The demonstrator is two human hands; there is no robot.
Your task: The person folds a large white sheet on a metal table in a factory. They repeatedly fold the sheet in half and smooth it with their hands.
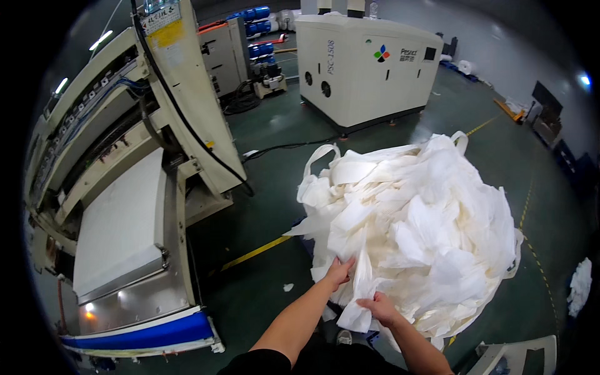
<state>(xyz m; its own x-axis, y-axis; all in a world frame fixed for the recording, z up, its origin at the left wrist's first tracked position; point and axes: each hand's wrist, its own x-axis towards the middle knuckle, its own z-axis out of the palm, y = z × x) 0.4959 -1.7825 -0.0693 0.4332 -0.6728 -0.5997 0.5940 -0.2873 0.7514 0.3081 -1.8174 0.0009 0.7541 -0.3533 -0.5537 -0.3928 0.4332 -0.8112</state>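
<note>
A big heap of white, thin, cloth-like sheeting fills a large white bulk bag whose strap loop stands up at the far left corner. At the heap's near left side, my left hand is closed on the edge of a white strip of sheeting. My right hand, a little nearer and to the right, pinches the same strip lower down. The strip hangs between both hands over the bag's near side. Part of each hand's fingers is hidden behind the sheeting.
On the left stands a machine with a sloping white sheet bed and a blue front edge. A cream machine cabinet stands beyond the heap. A black cable crosses the green floor. A yellow pallet jack is far right.
</note>
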